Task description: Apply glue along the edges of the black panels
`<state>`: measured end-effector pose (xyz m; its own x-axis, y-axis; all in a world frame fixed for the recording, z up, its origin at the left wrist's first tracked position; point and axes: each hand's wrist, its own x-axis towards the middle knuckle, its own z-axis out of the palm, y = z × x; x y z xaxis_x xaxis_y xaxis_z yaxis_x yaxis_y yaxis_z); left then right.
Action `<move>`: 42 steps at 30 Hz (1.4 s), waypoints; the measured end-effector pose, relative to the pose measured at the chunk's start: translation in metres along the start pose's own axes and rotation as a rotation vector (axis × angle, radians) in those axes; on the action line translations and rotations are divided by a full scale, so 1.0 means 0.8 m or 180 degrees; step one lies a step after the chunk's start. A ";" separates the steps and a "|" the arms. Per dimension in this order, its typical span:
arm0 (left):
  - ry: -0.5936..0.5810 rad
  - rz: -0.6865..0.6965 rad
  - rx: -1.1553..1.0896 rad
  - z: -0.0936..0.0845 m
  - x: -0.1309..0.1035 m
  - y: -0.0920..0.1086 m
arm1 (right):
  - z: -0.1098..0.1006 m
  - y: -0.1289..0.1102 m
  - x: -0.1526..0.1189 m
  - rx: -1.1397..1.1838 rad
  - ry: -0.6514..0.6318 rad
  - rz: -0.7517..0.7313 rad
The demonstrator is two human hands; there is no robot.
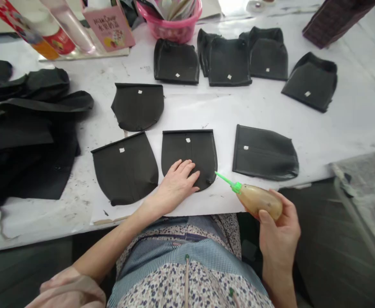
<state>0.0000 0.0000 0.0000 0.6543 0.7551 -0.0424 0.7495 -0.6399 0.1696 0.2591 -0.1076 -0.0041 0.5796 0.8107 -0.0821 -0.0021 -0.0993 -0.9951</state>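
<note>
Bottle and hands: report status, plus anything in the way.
Left hand on middle front piece. Right hand gripping bottle. Nozzle at piece's right edge, contact unclear. Nothing seen blocking nozzle.

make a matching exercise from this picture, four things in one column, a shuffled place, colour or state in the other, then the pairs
1. left hand
2. squeeze bottle
3. basket
4. dark fabric pile

A. pink
B. at the picture's left edge
C. resting on a black piece
D. held in the right hand

Pairs: 1-C, 2-D, 3-A, 4-B
</note>
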 end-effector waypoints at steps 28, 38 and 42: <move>0.0049 -0.0578 0.0018 0.013 0.043 0.042 | -0.015 -0.026 0.003 -0.1541 -0.0475 -0.0881; 0.0057 -0.0516 0.0024 0.012 0.041 0.038 | -0.022 -0.032 0.007 -0.1862 -0.0704 -0.1026; -0.0085 -0.0288 -0.0046 0.001 0.037 0.027 | -0.022 -0.026 0.008 -0.1724 -0.0651 -0.0866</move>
<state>0.0353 0.0083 0.0016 0.5867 0.8054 -0.0845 0.8042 -0.5671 0.1781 0.2773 -0.1110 0.0171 0.3342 0.9364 0.1071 0.5665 -0.1087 -0.8169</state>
